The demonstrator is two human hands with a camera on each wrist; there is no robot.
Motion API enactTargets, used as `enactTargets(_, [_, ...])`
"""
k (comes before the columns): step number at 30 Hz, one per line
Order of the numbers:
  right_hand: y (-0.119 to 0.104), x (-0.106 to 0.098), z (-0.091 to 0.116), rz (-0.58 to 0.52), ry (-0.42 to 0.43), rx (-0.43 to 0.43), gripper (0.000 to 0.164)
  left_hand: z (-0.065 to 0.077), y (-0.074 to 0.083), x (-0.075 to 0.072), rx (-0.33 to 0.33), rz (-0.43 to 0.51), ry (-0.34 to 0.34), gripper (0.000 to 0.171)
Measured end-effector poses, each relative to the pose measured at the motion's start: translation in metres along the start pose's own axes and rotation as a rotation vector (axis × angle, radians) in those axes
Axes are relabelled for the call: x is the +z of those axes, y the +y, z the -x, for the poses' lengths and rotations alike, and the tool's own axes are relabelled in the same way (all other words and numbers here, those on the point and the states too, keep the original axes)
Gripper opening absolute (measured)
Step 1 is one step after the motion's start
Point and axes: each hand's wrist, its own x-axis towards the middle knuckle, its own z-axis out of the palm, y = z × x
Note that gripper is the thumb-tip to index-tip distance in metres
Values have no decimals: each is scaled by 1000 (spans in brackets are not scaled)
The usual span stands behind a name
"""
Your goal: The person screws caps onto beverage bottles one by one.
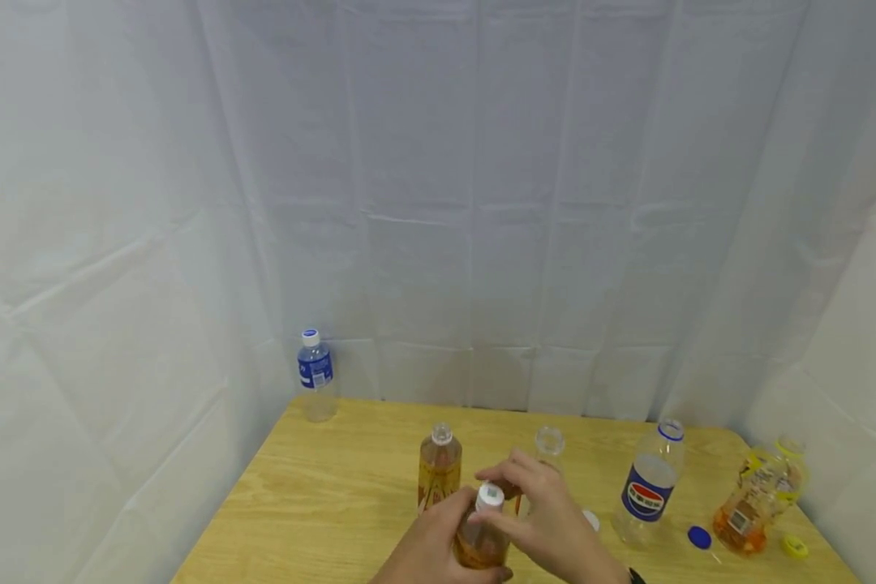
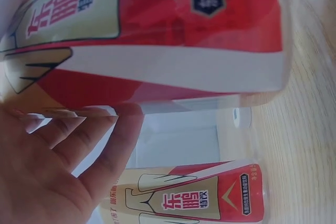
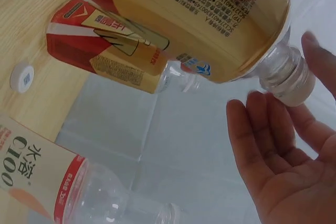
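A: What does your left hand (image 1: pixel 434 539) have?

B: It grips a red-and-gold bottle (image 1: pixel 482 551), fingers wrapped round the body. You have it in front of you at the near side of the table (image 1: pixel 299 503), neck upward; whether its base touches the wood, I can't tell.

A: And your right hand (image 1: pixel 547 519)?

B: It is loosely spread at the top of that bottle, thumb on one side of the white cap (image 1: pixel 491 495) and fingers on the other (the right wrist view shows them rather relaxed). I can't tell how firmly your fingertips meet it. The cap sits on the neck.

A: What stands close to you?

B: Just past your left hand, a second red-and-gold bottle (image 1: pixel 440 469) stands upright, its mouth uncovered. Past your right hand, partly hidden by it, is a C100 bottle (image 3: pixel 39 171), and a loose cap (image 1: pixel 591 520) lies near your right wrist.

A: And farther out?

B: To your right you have a Pepsi bottle (image 1: pixel 646 491), a blue cap (image 1: pixel 699 537), a yellow-patterned bottle (image 1: pixel 755 503) and a yellow cap (image 1: pixel 796 546). At the table's far left corner stands a blue-labelled bottle (image 1: pixel 316 373), in front of the white cloth (image 1: pixel 409 243)
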Motion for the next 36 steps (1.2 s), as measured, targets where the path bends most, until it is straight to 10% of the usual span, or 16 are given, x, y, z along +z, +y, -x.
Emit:
enactTargets(6, [4,-17,4,-148,-156,-123,33,-1,3,-2,19,-80,25,70])
enactTargets(17, [5,-1,0,42,-51,-34,33,0,1,-2,22,-91,45,62])
enactTargets(27, [13,-18,1,-158,-176,-213,38,-3,4,-3,34,-119,54,69])
enactTargets(36, [7,-7,0,75,-55,-45,29,-3,-1,3,100,-225,125,66])
